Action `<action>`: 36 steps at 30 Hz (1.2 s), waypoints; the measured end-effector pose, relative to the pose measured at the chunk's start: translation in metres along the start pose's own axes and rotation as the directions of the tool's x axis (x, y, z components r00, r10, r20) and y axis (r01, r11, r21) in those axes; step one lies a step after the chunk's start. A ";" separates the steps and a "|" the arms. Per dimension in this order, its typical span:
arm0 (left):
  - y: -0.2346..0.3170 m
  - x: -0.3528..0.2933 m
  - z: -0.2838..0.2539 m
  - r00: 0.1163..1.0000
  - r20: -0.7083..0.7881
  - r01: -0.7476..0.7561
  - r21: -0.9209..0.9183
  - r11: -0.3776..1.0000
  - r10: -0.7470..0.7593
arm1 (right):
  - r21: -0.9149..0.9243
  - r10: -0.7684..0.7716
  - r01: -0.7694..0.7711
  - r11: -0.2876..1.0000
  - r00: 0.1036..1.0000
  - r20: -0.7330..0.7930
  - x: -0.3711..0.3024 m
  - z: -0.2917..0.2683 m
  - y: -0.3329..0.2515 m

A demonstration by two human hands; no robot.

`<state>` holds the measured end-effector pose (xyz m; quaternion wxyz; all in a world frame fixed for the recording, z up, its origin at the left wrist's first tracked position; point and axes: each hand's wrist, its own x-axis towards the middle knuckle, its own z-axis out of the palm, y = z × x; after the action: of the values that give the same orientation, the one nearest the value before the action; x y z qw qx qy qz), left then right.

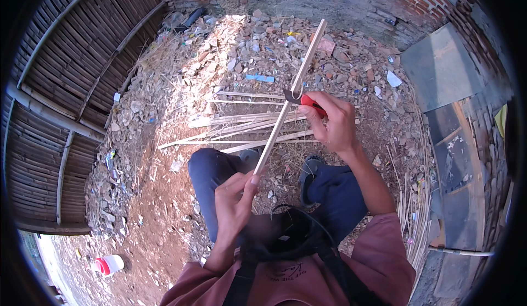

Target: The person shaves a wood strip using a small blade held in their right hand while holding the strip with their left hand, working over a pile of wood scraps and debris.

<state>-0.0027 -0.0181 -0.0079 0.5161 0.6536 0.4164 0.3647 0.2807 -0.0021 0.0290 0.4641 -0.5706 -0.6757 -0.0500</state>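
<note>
- At the far left of the frame, a wall of slatted bamboo [82,59] is standing well apart from your hands, closing off that side.
- At lower left, a red-and-white container [113,265] is resting on the bare ground, away from your legs and probably out of your arms' way.
- Left of centre, loose pale strips [236,120] are lying roughly crosswise on the rubble beyond your knees, probably kept there to stay within reach.
- Just below centre, your left hand [234,199] is pinching the lower end of a long pale stick [277,124] between thumb and fingers, seemingly to steady it and set its slant.
- Through the middle, that stick is running from your left fingers up to the upper centre of the frame, its far end pointing away from you, likely so its length is clear of your body.
- Right of centre, your right hand [336,122] is wrapping its fingers around a red-handled knife [313,105], the dark blade crossing the stick; this grip is likely giving you control over the blade's angle.
- At the right, flat panels [446,67] are leaning by the brick wall, apparently set aside from your working space.
</note>
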 end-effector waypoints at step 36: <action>-0.021 0.015 -0.006 0.931 0.302 0.277 -0.214 0.937 -0.206 | 0.816 0.409 -0.576 0.045 0.756 0.512 -0.011 0.023 0.038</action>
<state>-0.0058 0.0004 -0.0265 0.6891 0.5701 0.3683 0.2537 0.2977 0.0166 -0.0084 0.6463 -0.3666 -0.3532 0.5685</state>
